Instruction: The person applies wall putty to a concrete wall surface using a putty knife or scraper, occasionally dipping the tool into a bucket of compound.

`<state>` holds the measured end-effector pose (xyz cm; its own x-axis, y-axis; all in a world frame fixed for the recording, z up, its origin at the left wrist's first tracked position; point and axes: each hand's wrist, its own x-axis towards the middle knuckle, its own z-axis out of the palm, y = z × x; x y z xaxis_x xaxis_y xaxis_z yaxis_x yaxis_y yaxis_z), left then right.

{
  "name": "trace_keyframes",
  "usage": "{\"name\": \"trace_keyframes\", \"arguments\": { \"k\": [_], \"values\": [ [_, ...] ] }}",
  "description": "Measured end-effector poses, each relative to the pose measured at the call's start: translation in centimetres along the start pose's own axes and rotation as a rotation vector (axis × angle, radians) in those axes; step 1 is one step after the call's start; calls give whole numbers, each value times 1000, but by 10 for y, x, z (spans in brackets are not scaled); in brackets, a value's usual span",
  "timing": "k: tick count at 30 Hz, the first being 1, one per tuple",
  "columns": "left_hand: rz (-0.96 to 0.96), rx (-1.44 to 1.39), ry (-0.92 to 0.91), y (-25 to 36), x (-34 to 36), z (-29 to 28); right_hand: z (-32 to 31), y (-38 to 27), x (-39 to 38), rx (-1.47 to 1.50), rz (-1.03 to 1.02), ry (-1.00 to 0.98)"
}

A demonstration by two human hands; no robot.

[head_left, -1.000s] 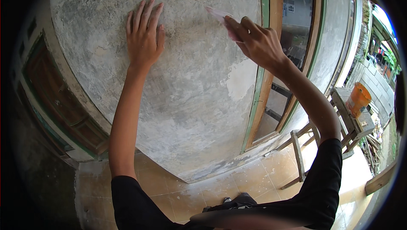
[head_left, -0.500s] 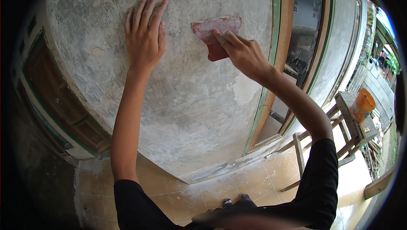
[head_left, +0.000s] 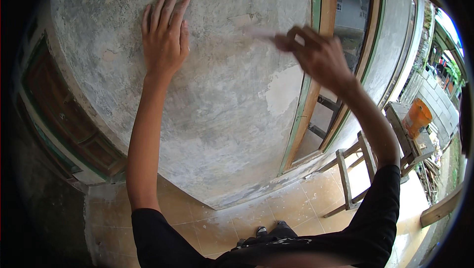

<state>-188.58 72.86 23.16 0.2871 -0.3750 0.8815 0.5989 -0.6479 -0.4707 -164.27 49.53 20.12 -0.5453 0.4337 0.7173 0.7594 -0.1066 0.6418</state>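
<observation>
Since half a second ago, my right hand has swept rightward across the wall, and the pale pink scraper now shows only as a blur at my fingertips, pinched between thumb and curled fingers. My left hand lies spread flat on the plaster, fingers together (bracing me). I judge I am mid-stroke, scraping the wall; the next pass calls for laying the blade flat against the rough patch again. As for containers, an orange bucket stands on a wooden bench well apart at right; its contents are hidden.
</observation>
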Motion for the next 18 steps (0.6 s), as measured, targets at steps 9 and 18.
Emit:
{"name": "trace_keyframes", "arguments": {
  "k": [9,18],
  "values": [
    [3,26,-31,-1,3,-8,-11,103,101,76,-84,312],
    [3,23,-14,0,6,-8,42,32,-25,77,-85,120]
  ]
}}
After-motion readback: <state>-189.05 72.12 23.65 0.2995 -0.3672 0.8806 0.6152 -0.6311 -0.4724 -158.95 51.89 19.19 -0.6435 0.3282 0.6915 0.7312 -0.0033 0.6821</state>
